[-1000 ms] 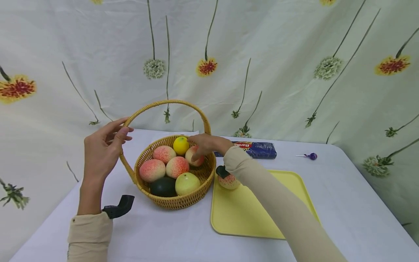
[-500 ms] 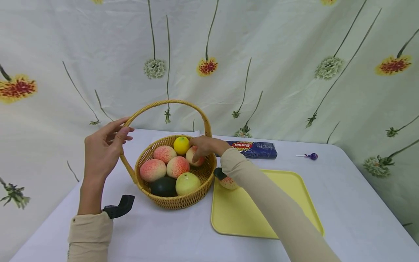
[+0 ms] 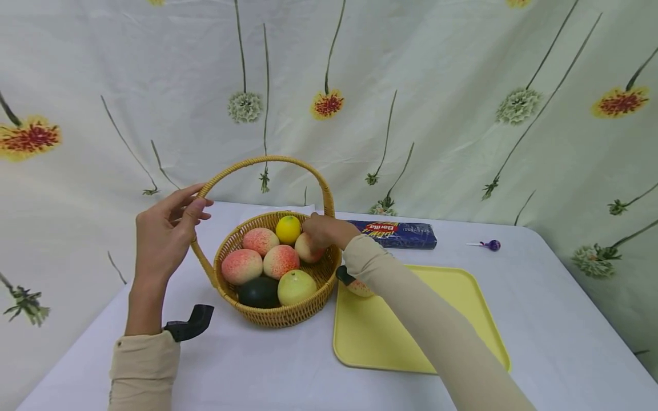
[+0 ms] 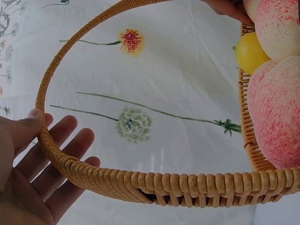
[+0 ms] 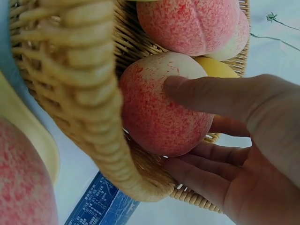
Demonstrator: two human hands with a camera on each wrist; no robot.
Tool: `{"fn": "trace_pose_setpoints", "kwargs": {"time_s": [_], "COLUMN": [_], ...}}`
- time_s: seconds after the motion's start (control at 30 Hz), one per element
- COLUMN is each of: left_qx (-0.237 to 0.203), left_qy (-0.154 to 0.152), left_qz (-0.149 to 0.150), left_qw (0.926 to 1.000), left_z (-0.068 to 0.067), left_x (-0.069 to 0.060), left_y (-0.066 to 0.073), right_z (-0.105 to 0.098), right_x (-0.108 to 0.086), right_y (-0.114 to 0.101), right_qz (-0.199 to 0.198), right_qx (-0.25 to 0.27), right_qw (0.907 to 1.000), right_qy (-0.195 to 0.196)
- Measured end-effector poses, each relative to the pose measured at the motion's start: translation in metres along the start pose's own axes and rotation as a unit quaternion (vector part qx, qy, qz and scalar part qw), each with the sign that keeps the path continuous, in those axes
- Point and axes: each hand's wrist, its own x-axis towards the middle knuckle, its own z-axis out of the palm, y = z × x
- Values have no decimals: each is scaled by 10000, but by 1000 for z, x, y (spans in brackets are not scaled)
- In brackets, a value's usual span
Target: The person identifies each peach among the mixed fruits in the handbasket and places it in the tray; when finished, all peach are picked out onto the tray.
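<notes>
My left hand (image 3: 167, 234) holds the arched handle (image 4: 49, 89) of a round wicker basket (image 3: 298, 315), thumb on one side and fingers on the other. Inside the basket, at its right side, my right hand (image 3: 331, 231) grips a pink-and-cream peach (image 5: 164, 105); the thumb lies on top and the other fingers are partly hidden behind it. A small yellow lemon-like fruit (image 3: 288, 229) touches that peach. Three more peaches, one of them a middle peach (image 3: 281, 261), lie to the left. A dark, oval, avocado-like fruit (image 3: 259, 293) and a pale green round fruit (image 3: 296, 287) sit in front.
Right of the basket lies a yellow tray (image 3: 380, 342), with another peach (image 3: 358, 289) on it, partly hidden by my right sleeve. Behind are a blue Barilla pasta packet (image 3: 408, 235) and a purple lollipop (image 3: 494, 245). A flowered cloth hangs at the back.
My right hand has shifted slightly rightward at the peach, and its fingers sit farther behind it. The left hand stays on the handle; the basket and fruits keep their arrangement.
</notes>
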Motion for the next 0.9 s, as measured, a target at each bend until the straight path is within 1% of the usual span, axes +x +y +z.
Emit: {"fn": "trace_pose_setpoints", "kwargs": {"time_s": [0.2, 0.57, 0.77, 0.9], "left_qx": [-15, 42, 8, 18], "left_qy": [5, -32, -32, -30], "left_qz": [26, 2, -3, -5], "left_qw": [10000, 10000, 10000, 10000], "left_z": [0, -1, 0, -1], "left_x": [0, 0, 0, 0], "left_y": [-1, 0, 0, 0], "right_z": [2, 1, 2, 1], "right_x": [-1, -2, -6, -8], "right_y": [1, 8, 8, 7], "right_qz": [-56, -277, -437, -422], "right_qx": [-31, 377, 379, 370], "right_qw": [9999, 9989, 9980, 9979], "right_qy": [93, 99, 264, 316]}}
